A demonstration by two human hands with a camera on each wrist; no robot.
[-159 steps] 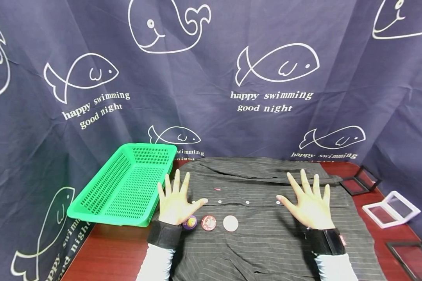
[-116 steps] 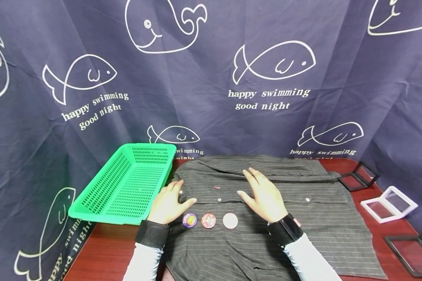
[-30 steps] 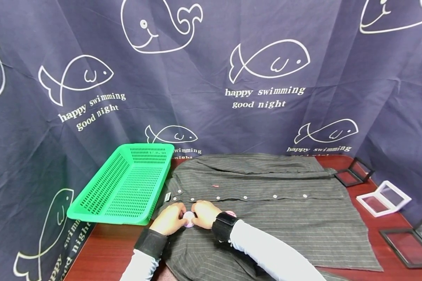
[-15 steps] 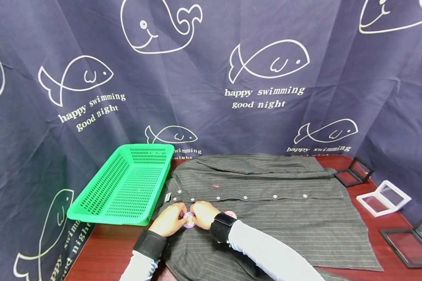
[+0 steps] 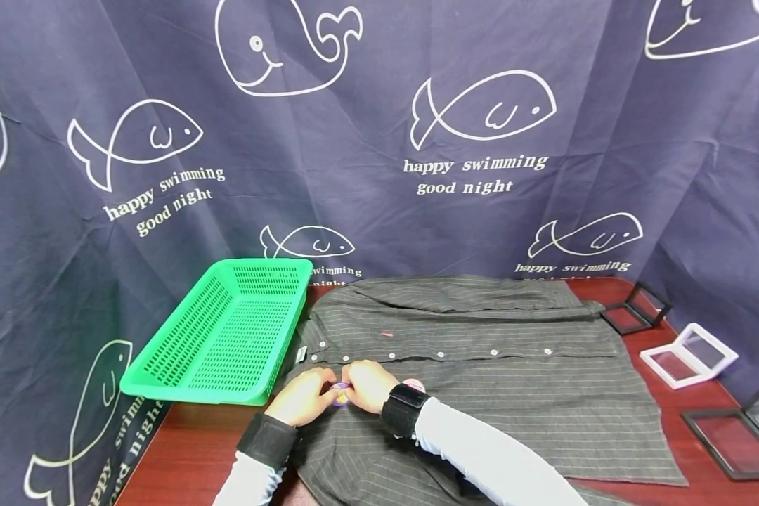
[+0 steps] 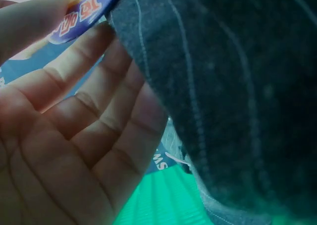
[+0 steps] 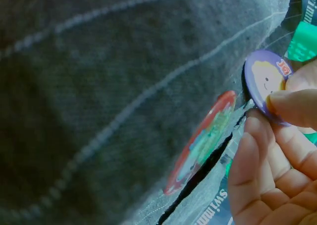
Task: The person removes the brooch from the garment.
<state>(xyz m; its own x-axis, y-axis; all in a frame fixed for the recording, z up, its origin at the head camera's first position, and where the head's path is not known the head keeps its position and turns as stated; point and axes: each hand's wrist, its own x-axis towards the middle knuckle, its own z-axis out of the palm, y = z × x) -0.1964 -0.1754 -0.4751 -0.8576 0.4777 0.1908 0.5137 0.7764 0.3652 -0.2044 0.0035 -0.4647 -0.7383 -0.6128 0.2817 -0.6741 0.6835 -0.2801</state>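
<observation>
The green basket [image 5: 228,337] sits left of the shirt [image 5: 493,379]. Your left hand [image 5: 303,400] curls under the shirt's edge, seemingly to brace the cloth, its fingertips meeting the purple badge [image 5: 339,393]. Your right hand [image 5: 368,386] pinches that badge; 1 red badge [image 7: 200,143] lies beside it.

Even, bright light fills the head view, with soft shadows and bowed edges. Both wrist views are dim, close and badly blurred.
</observation>
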